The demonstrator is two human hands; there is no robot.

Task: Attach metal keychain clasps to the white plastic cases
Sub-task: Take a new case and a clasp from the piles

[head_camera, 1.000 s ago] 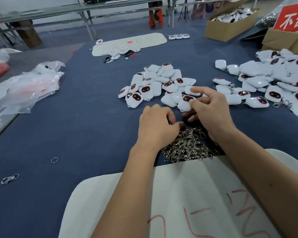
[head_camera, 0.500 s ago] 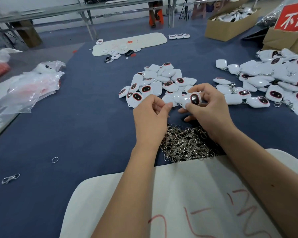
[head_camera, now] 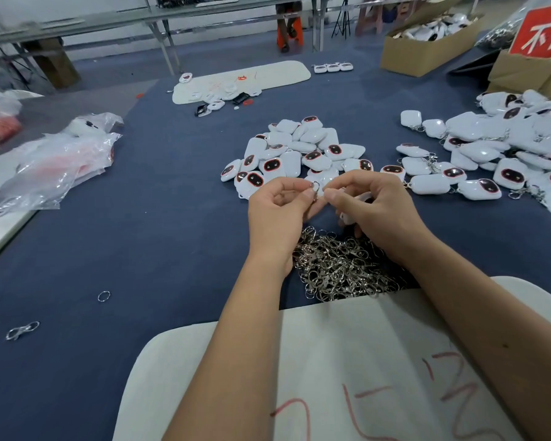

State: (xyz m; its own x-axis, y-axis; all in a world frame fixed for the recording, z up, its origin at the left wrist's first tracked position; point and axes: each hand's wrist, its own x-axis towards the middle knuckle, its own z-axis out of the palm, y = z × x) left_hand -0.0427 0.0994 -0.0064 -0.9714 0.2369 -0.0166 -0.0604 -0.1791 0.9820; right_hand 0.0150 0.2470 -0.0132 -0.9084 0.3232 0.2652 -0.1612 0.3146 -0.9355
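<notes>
Even, diffuse overhead light, fairly bright, slightly cool cast. Soft short shadows under the pile of metal clasps (head_camera: 341,265). Small glare spots on the glossy white cases (head_camera: 299,151) and plastic bags (head_camera: 54,167). Wide-angle bend at edges; far benches (head_camera: 109,23) soft, slightly blurred
</notes>
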